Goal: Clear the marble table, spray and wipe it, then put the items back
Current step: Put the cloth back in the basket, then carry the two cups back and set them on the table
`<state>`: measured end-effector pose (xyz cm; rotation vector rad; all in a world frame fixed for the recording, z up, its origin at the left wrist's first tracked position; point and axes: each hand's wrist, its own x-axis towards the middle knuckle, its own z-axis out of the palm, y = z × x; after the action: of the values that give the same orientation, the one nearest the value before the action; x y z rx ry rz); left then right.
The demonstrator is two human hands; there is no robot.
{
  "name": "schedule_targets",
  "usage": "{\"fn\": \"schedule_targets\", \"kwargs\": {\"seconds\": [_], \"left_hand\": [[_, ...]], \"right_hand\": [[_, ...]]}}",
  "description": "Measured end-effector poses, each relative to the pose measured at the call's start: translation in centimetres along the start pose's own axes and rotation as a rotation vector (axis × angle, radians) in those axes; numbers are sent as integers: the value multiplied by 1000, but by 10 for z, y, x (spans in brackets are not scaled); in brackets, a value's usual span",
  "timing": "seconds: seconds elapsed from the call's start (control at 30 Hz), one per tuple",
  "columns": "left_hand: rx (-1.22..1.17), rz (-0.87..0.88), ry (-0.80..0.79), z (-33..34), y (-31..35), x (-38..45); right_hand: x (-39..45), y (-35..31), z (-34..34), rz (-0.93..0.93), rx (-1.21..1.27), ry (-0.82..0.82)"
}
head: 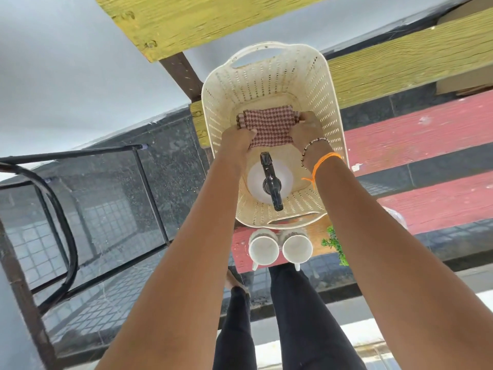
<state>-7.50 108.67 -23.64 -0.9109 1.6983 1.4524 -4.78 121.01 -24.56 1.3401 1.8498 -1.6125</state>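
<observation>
1. We see a cream perforated basket [328, 102] resting on a painted slatted surface [426, 134].
2. Inside it, the left hand [236, 137] and right hand [306, 129] each have their grip clamped on one end of a folded checked cloth [266, 124].
3. A spray bottle [269, 180] stands in the basket, just nearer than the cloth.
4. Two white cups [280, 248] stand side by side before the basket, beside a green sprig [334, 243].

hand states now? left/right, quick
Left hand: closed on the checked cloth inside the basket.
Right hand: closed on the cloth's other end.
</observation>
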Motion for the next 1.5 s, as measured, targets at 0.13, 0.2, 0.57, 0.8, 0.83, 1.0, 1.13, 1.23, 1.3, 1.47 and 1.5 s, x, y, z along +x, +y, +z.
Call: {"fn": "schedule_targets", "kwargs": {"seconds": [0.13,0.2,0.57,0.8,0.83,1.0,1.13,1.23,1.3,1.47,1.5], "left_hand": [[123,54,-74,-2,-8,0],[148,94,-92,-7,-6,-13],[-54,290,96,-62,-55,-154],[218,28,34,-83,-162,-170],[261,-5,21,-83,-174,-168],[554,-36,-124,-87,-219,-147],[607,-49,-212,-84,-234,-134],[564,7,-233,-77,-241,-127],[558,42,-231,-76,-247,-123],[427,96,-144,-80,-243,-127],[405,104,-127,-85,-239,-134]], "right_hand": [[-5,7,0,-37,41,-54],[-13,10,-5,-49,23,-50],[-158,42,-46,-364,119,-29],[-205,140,-48,-176,-111,50],[-206,156,-45,-133,-138,65],[-203,217,-23,76,-199,101],[-189,236,-5,172,-129,98],[-180,240,2,199,-58,93],[-177,242,2,185,-22,120],[-187,230,-1,120,62,147],[-193,226,1,101,73,143]]}}
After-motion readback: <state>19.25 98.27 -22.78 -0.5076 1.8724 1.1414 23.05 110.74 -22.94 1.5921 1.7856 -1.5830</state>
